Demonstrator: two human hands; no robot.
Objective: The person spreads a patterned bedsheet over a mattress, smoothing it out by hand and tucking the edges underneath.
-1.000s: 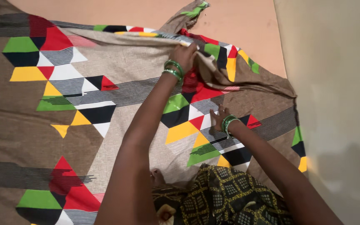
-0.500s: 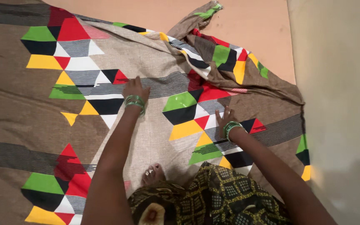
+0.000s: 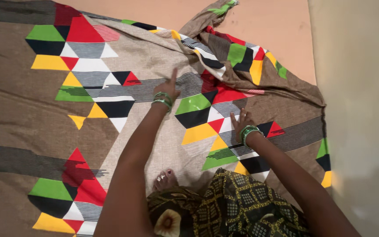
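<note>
left hand [image 3: 170,87] flat on brown patterned cloth [image 3: 163,52], fingers open, gripping nothing. right hand [image 3: 241,120] flat too, just beside. bunched fold [image 3: 224,48] past fingertips. green bangles [image 3: 162,99] at wrists.

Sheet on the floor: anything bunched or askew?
Yes. The patterned sheet lies flat at left, but its upper-right corner is folded over and rumpled, beyond the left hand and right hand pressing it.

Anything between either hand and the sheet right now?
Nothing visible. The left hand and right hand both lie flat on the sheet, fingers spread, with no object under or around them.
</note>
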